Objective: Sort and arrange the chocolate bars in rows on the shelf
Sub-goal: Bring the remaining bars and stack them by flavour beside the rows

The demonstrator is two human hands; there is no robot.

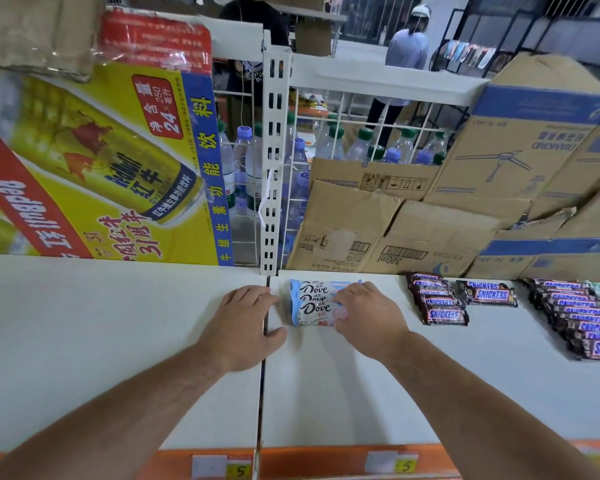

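while left hand (pixel 246 323) rests flat — right hand (pixel 368 317) holds dove bars (pixel 309 303) (overlapping).

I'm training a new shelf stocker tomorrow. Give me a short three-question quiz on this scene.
1. True or false: the right hand grips the Dove bars.
2. Which bars lie to the right of them? A) Snickers bars B) Mars bars C) Twix bars
3. Fill in: the left hand lies flat on the white ____.
Key: 1 true; 2 A; 3 shelf.
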